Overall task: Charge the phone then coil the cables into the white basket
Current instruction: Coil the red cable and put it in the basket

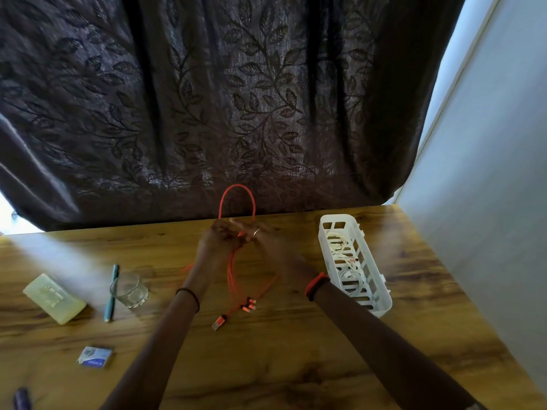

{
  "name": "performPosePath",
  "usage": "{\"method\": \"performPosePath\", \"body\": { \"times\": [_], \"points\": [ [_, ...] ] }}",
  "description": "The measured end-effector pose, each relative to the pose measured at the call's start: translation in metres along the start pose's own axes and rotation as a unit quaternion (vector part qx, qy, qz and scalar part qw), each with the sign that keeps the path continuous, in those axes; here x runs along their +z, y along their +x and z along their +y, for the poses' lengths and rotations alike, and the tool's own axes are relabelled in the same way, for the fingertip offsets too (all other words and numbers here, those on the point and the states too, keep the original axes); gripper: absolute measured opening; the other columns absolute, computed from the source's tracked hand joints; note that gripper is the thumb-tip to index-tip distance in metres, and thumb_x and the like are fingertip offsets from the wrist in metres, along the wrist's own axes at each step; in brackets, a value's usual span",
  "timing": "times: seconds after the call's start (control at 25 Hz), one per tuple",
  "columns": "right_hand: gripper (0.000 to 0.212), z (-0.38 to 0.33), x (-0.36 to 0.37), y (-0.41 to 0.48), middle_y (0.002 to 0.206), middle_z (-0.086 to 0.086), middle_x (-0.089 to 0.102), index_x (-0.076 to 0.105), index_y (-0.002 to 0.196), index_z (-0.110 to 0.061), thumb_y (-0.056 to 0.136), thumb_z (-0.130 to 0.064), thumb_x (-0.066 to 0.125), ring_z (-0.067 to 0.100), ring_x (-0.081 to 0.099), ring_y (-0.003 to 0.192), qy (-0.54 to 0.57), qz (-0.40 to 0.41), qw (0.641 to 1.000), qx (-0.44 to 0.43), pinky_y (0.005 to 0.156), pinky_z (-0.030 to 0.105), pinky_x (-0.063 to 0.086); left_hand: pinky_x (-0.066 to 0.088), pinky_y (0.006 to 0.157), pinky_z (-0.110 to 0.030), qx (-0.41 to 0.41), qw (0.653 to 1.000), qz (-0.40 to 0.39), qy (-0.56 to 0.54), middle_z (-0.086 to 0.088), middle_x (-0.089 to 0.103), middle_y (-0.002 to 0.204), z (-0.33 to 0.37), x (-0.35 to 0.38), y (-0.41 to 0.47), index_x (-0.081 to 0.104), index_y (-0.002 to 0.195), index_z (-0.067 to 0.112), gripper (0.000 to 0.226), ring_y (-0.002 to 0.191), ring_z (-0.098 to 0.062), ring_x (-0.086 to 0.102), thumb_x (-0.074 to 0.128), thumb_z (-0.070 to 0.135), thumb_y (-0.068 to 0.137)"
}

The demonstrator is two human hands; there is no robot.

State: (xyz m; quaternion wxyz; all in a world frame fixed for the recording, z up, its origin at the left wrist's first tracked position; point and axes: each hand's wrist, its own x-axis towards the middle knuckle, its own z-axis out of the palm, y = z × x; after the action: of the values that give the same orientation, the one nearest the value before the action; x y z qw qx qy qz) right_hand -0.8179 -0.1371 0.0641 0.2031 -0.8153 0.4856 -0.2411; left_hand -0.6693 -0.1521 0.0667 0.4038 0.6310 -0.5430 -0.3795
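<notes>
While left hand fingers clamp the orange cable loops (right hand fingers blurred, cannot tell), loose plugs at 6 o'clock may snag, unravelling the coil

bare forearms, thin black band on left wrist, red-and-black band on right wrist, finger ring

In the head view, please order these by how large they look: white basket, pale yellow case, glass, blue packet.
1. white basket
2. pale yellow case
3. glass and blue packet look about alike; the packet lies nearer the camera, so I leave them unranked.
</notes>
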Motion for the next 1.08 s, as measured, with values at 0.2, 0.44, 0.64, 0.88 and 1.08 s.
{"method": "performPosePath", "body": {
  "times": [0.2,0.44,0.64,0.88,1.08],
  "points": [
    [0.041,-0.011,-0.022,0.032,0.116,0.006,0.056,0.051,0.134,-0.021,0.093,-0.016,0.050,0.014,0.055,0.101,-0.041,0.025,0.998,-0.047,0.083,0.020,0.041,0.042,0.048,-0.005,0.047,0.999,-0.023,-0.001,0.004,0.064,0.070,0.028,-0.031,-0.004,0.055,0.084,0.012,0.027,0.049,0.007,0.058,0.079,0.008,0.071],
    [0.032,-0.021,-0.040,0.051,0.106,0.004,0.056,0.058,0.125,-0.031,0.096,-0.026,0.047,0.020,0.056,0.095,-0.188,0.154,0.970,-0.007,0.065,0.032,0.050,0.043,0.045,-0.013,0.050,0.980,-0.117,-0.153,0.002,0.065,0.059,0.038,-0.057,-0.019,0.060,0.096,0.002,0.012,0.042,-0.001,0.051,0.048,0.003,0.095],
    [0.023,-0.028,-0.040,0.070,0.098,0.010,0.055,0.070,0.100,-0.006,0.090,-0.022,0.057,0.023,0.053,0.094,-0.205,0.239,0.949,0.003,0.065,0.023,0.041,0.031,0.038,-0.012,0.035,0.989,-0.099,-0.103,0.005,0.043,0.058,0.052,-0.080,-0.027,0.066,0.094,0.010,0.030,0.037,0.001,0.034,0.039,0.022,0.100],
    [0.035,-0.052,-0.018,0.065,0.123,0.006,0.061,0.061,0.122,-0.012,0.092,-0.028,0.052,0.021,0.055,0.114,-0.181,0.203,0.958,-0.090,0.098,0.035,0.045,0.029,0.040,-0.013,0.009,0.986,-0.085,-0.143,0.007,0.036,0.057,0.055,-0.089,-0.033,0.062,0.085,0.015,0.034,0.039,0.000,0.030,0.035,0.028,0.101],
    [0.028,-0.065,-0.024,0.076,0.097,0.005,0.071,0.062,0.115,-0.015,0.088,-0.009,0.055,0.021,0.066,0.092,-0.236,0.197,0.942,-0.132,0.085,0.037,0.053,0.034,0.045,-0.016,0.033,0.972,-0.125,-0.198,0.009,0.033,0.053,0.065,-0.103,-0.038,0.067,0.100,0.011,0.036,0.041,-0.002,0.031,0.037,0.031,0.100]
  ]
}}
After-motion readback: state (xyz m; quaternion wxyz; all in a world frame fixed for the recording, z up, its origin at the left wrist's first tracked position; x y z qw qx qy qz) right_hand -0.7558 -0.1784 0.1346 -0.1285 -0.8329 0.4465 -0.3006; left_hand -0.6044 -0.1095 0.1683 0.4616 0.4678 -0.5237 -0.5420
